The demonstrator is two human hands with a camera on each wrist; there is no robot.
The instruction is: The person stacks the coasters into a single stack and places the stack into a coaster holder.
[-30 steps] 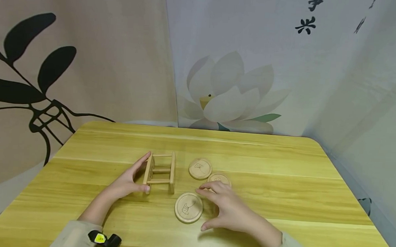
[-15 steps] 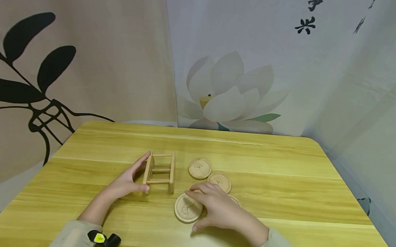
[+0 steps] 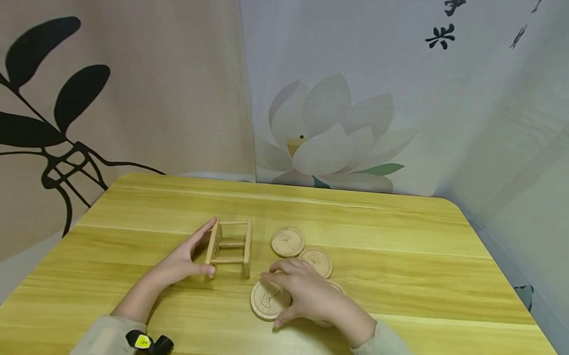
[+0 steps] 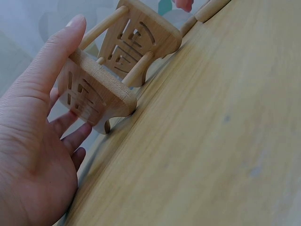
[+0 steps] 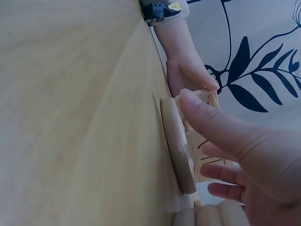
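Observation:
My left hand (image 3: 180,262) grips the left panel of a small wooden coaster holder (image 3: 247,249), thumb at the near end and fingers at the far end. Carved slots mark its panels (image 4: 91,94) in the left wrist view. My right hand (image 3: 309,290) arches over a round wooden coaster (image 3: 263,301) engraved with a ginkgo leaf, partly covering it. Thumb and fingers are spread around that coaster's edge; in the right wrist view the thumb (image 5: 211,117) stands beside the coaster (image 5: 176,146) lying flat on the table.
Two more ginkgo coasters lie behind the right hand, one farther back (image 3: 287,242) and one nearer (image 3: 316,262). Stacked disc edges (image 5: 209,217) show low in the right wrist view, mostly hidden by the hand from above. The wooden table (image 3: 405,228) ends at a printed curtain (image 3: 340,54).
My right hand has moved left from beside the near coaster to over it, uncovering more of the coasters behind. The left hand and the holder have stayed in place.

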